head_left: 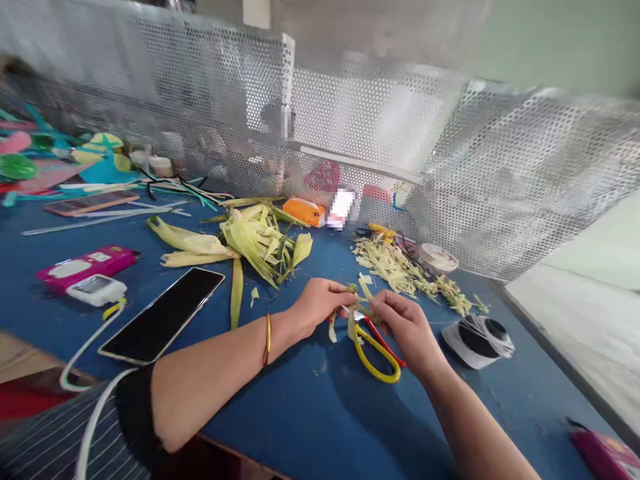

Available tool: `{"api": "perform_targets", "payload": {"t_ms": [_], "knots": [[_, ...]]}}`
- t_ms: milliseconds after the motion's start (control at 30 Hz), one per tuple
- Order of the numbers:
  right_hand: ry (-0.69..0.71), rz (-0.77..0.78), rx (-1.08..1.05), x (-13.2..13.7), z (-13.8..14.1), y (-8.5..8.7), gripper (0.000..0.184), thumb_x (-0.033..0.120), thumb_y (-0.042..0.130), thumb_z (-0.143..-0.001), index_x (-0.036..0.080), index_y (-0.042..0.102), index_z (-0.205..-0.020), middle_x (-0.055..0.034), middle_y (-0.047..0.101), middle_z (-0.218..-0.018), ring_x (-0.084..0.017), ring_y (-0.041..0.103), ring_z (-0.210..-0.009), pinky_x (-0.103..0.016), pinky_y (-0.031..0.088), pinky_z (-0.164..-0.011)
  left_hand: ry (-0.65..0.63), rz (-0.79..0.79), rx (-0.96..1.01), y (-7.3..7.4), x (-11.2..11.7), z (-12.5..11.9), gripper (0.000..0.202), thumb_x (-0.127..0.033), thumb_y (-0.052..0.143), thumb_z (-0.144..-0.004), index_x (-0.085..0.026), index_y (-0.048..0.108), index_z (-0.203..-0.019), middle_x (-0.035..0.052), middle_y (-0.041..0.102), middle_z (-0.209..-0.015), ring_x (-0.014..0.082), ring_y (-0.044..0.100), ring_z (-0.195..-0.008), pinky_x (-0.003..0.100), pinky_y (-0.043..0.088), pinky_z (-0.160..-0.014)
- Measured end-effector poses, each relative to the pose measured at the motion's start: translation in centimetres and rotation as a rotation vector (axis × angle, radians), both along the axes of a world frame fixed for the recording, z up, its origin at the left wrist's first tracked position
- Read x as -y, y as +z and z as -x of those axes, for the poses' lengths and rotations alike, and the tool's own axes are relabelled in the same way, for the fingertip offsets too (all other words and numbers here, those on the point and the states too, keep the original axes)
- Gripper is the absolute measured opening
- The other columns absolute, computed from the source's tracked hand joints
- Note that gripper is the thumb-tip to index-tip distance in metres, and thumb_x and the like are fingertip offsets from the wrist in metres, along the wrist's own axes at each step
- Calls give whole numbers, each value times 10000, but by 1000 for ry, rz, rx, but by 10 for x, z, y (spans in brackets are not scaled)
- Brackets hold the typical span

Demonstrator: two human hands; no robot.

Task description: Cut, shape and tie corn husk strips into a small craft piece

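My left hand (320, 305), with a gold bangle at the wrist, pinches a small piece of pale green corn husk (351, 325) over the blue table. Close on its right, my right hand (404, 323) has thumb and forefinger closed on a thin husk strip (365, 289) at the same piece. Just below the fingers lie scissors (379, 358) with one yellow and one red handle, their blades partly hidden by the husk. A heap of larger corn husks (255, 240) lies beyond my left hand. Past my right hand is a pile of small husk pieces (387, 263).
A dark-screened phone (163, 317) and a white device on a cable (97, 290) lie at left. A spool of white thread (477, 340) stands at right. Perforated metal panels (360, 120) line the back. An orange packet (304, 211) and coloured craft materials (95, 163) sit before them.
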State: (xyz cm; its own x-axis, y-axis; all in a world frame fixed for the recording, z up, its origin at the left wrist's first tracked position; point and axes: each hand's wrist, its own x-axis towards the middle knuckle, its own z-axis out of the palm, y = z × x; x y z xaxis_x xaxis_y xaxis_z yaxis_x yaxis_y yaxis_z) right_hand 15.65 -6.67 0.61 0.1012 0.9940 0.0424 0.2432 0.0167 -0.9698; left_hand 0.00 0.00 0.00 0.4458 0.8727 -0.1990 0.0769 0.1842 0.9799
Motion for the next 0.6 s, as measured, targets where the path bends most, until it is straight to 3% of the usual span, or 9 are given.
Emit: {"api": "perform_targets", "payload": {"t_ms": [200,600], "knots": [[36,40,44,4,-1,4,317,390,608,-732,203,425,-554,59,352,-510,-86,281,-510,-241,226,-486,3,20,40,-4,-3,-1,114,-202,710,-771,-104,713,-713,23,642,-602,76,521,-478,190,309,-389],[-5,99,32,1,-2,-5,249,357,580,-704,208,446,-557,61,369,-498,-82,285,-485,-235,224,-459,31,-19,14,-2,5,-5,71,-161,703,-775,-102,732,-748,-1,604,-542,69,513,-458,169,306,-370]]}}
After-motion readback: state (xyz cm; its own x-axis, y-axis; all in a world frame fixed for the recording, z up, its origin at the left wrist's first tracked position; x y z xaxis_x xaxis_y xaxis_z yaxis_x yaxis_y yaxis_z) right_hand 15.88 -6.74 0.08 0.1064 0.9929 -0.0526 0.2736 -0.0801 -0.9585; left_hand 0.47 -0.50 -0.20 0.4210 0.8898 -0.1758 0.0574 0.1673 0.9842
